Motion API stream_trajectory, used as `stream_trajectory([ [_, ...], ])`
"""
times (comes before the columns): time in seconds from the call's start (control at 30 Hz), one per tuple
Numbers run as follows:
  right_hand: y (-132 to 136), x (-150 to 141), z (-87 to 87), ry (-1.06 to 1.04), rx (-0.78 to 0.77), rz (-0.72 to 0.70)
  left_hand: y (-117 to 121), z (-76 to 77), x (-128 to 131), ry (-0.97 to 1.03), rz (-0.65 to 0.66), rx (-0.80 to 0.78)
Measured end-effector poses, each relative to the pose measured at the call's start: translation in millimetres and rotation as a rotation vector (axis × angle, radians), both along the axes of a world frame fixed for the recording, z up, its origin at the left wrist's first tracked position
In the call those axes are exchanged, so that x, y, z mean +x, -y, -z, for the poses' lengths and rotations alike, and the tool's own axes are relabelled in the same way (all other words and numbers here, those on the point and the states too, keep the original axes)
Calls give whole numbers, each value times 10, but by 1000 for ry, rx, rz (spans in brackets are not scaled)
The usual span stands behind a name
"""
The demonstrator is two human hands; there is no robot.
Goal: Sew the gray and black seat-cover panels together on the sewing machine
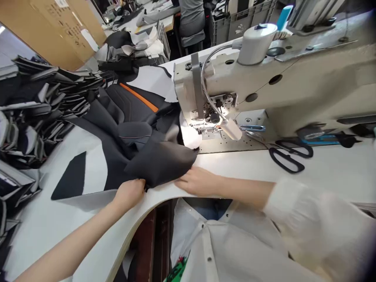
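Observation:
A large black sewn fabric cover (164,160) with stitched panels and an orange strip (139,97) lies bunched on the white table, left of the sewing machine (211,90). My left hand (131,192) is closed in a fist on its near edge. At the corner closest to the machine, my right hand (199,181) grips the same edge, its fingertips partly hidden by the fabric. Light from a small lamp (231,129) falls around the needle area, where a white rounded piece (191,137) shows beside the fabric. The needle itself cannot be made out.
Black-handled scissors (286,156) and blue-handled snips (254,128) lie by the machine base. Stacks of dark cut pieces (44,102) fill the left side. A cardboard box (55,31) stands behind them. Farther back, a person (192,17) sits near a grey crate (243,25).

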State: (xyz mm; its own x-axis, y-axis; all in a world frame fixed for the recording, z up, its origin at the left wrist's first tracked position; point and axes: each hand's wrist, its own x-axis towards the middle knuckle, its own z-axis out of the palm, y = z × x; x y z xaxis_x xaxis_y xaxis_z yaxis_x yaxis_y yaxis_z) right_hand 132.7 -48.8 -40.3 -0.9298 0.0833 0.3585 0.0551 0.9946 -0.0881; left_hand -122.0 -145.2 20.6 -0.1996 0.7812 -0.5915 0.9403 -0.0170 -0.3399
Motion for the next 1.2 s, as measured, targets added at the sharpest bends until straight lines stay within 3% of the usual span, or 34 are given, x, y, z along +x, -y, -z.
stream_trajectory([
  [0.07, -86, 267, 10, -116, 99, -18, 27, -40, 216, -17, 60, -65],
  [0.17, -272, 435, 6, -242, 129, 154, 88, -221, 674, 9, 198, -277],
  [0.23, -386, 323, -6, -221, -20, 225, 73, -459, 982, 130, 292, -453],
  [0.3, -466, 131, -14, -218, -272, 255, -37, -750, 1216, 390, 381, -540],
  [0.37, -505, -6, -8, -265, -514, 270, -270, -992, 1338, 677, 434, -461],
  [0.43, -497, -3, 19, -293, -592, 185, -613, -1073, 1353, 808, 399, -214],
  [0.5, -439, 127, 59, -240, -474, 45, -999, -944, 1302, 745, 290, 105],
  [0.57, -339, 297, 91, -157, -276, 2, -1334, -657, 1242, 594, 234, 281],
  [0.67, -171, 414, 85, -105, -41, 138, -1607, -207, 1203, 487, 339, 267],
  [0.73, -96, 344, 55, -114, 38, 243, -1640, -40, 1187, 466, 398, 265],
  [0.83, -78, 112, 24, -171, 41, 308, -1587, 7, 1111, 453, 448, 317],
  [0.97, -145, -77, 43, -169, -92, 215, -1497, -15, 998, 407, 572, 386],
  [1.07, -180, 15, 61, -80, -81, 138, -1445, 5, 1008, 333, 673, 382],
  [1.2, -154, 262, 85, -52, 114, 127, -1417, 5, 1079, 260, 692, 377],
])
